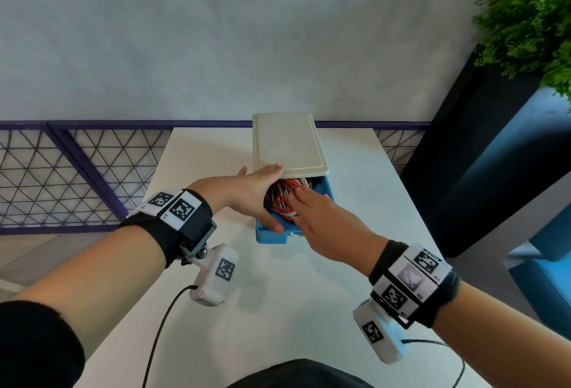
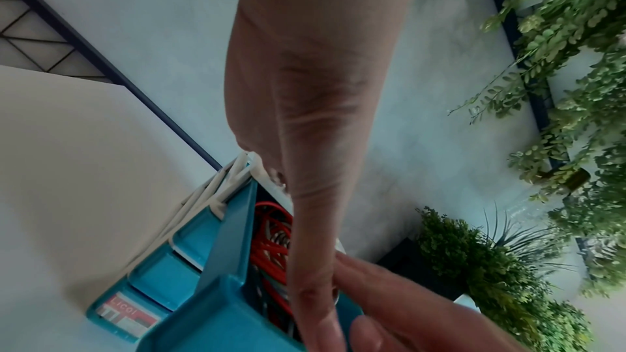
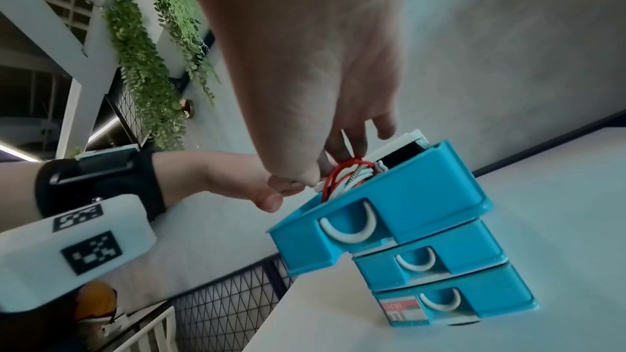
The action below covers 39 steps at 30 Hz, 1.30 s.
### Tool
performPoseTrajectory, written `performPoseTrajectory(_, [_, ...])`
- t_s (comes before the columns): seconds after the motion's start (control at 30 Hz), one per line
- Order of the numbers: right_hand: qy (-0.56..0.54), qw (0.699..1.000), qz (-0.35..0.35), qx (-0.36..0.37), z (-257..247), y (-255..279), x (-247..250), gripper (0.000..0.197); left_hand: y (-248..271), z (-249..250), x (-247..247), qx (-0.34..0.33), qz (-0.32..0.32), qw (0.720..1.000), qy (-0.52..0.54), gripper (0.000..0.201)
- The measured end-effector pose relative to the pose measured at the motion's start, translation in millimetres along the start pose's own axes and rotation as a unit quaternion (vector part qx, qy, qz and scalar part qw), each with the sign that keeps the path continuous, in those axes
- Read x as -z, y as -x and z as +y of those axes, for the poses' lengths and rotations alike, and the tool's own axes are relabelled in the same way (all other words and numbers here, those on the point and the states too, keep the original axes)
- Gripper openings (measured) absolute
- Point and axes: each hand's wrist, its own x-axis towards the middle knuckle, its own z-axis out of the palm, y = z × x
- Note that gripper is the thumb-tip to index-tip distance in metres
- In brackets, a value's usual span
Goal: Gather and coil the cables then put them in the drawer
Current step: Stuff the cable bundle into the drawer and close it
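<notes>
A small drawer unit with a cream top (image 1: 287,143) stands on the white table (image 1: 200,156). Its blue top drawer (image 1: 272,237) (image 3: 416,197) is pulled out toward me. Coiled red and white cables (image 1: 279,196) (image 3: 345,173) (image 2: 271,245) lie inside and bulge above the rim. My left hand (image 1: 262,196) spans the drawer's left side, fingers straight against the top's edge and thumb on the front rim. My right hand (image 1: 304,205) (image 3: 338,149) lies over the coil, fingers pressing down on the cables.
Two more blue drawers (image 3: 450,258) sit closed under the open one. A purple mesh railing (image 1: 77,171) runs behind the table. A dark planter with green foliage (image 1: 531,23) stands at the right. Black leads from the wrist cameras (image 1: 160,326) trail over the table's near part.
</notes>
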Motion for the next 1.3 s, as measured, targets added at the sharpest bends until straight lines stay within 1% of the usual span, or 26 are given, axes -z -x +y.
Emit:
performPoseTrajectory(0.13, [0.021, 0.998, -0.053, -0.004, -0.5, -4.2, -10.2, 0.051, -7.0, 1.4, -6.9, 0.015, 0.018, 0.999, -0.033, 0.141])
performPoseTrajectory(0.2, [0.042, 0.997, -0.066, -0.001, -1.7, -14.3, -11.8, 0.05, -8.3, 2.8, -6.0, 0.018, 0.022, 0.999, -0.042, 0.142])
performPoseTrajectory(0.3, [0.028, 0.995, -0.095, 0.003, -3.6, -30.3, -12.0, 0.053, -9.7, 0.9, -2.8, 0.02, 0.035, 0.997, -0.069, 0.139])
performPoseTrajectory(0.5, [0.048, 0.995, -0.091, 0.012, 1.4, -51.0, -19.2, 0.054, -8.5, -1.2, 0.6, 0.012, 0.063, 0.993, -0.098, 0.129])
performPoseTrajectory(0.57, [0.056, 0.996, -0.071, 0.027, 5.0, -51.6, -16.8, 0.05, -9.6, -0.9, 1.8, 0.011, 0.079, 0.992, -0.099, 0.121])
performPoseTrajectory(0.6, [0.063, 0.996, -0.053, 0.035, 6.6, -50.1, -14.2, 0.046, -9.9, -0.4, 2.7, 0.011, 0.09, 0.991, -0.101, 0.112])
performPoseTrajectory(0.63, [0.076, 0.996, -0.032, 0.045, 8.8, -48.0, -12.6, 0.042, -10.5, 0.2, 3.8, 0.006, 0.105, 0.989, -0.101, 0.099])
performPoseTrajectory(0.7, [0.065, 0.997, 0.026, 0.032, 11.3, -39.8, -8.6, 0.036, -11.7, 2.3, 6.3, -0.007, 0.136, 0.986, -0.094, 0.065])
performPoseTrajectory(0.73, [0.054, 0.997, 0.055, 0.026, 12.1, -35.8, -7.7, 0.033, -12.5, 2.9, 7.5, -0.012, 0.148, 0.985, -0.091, 0.056])
performPoseTrajectory(0.77, [0.053, 0.995, 0.082, 0.026, 13.7, -33.5, -7.6, 0.03, -14.1, 3.0, 8.6, -0.015, 0.156, 0.984, -0.088, 0.054])
performPoseTrajectory(0.83, [0.068, 0.992, 0.103, 0.014, 18.7, -32.8, -6.4, 0.027, -17.1, 3.5, 11.2, -0.009, 0.165, 0.983, -0.086, 0.055])
performPoseTrajectory(0.9, [0.055, 0.993, 0.097, -0.025, 24.5, -36.6, -2.1, 0.033, -20.4, 4.9, 12.3, -0.003, 0.174, 0.98, -0.096, 0.049])
performPoseTrajectory(0.93, [0.042, 0.994, 0.088, -0.044, 26.0, -38.7, 1.6, 0.036, -22.1, 5.9, 11.7, -0.001, 0.187, 0.977, -0.102, 0.043])
performPoseTrajectory(1.0, [0.021, 0.995, 0.077, -0.064, 27.7, -43.8, 8.4, 0.039, -26.6, 7.5, 7.8, -0.002, 0.23, 0.967, -0.111, 0.027])
performPoseTrajectory(1.03, [0.012, 0.995, 0.072, -0.067, 28.6, -46.5, 10.3, 0.039, -29.5, 7.5, 4.8, -0.003, 0.254, 0.961, -0.113, 0.023])
performPoseTrajectory(1.13, [-0.007, 0.995, 0.038, -0.09, 25.3, -53.9, 15.9, 0.04, -35.7, 8.4, -1.3, 0.005, 0.3, 0.947, -0.114, 0.024])
performPoseTrajectory(1.17, [-0.009, 0.995, 0.037, -0.094, 25.5, -56.1, 15.9, 0.04, -38.7, 7.7, -2.7, 0.002, 0.311, 0.943, -0.115, 0.025])
performPoseTrajectory(1.3, [0.008, 0.994, 0.03, -0.105, 23.7, -60.3, 16.3, 0.042, -43.6, 6.1, -9.6, 0.008, 0.329, 0.936, -0.125, 0.024])
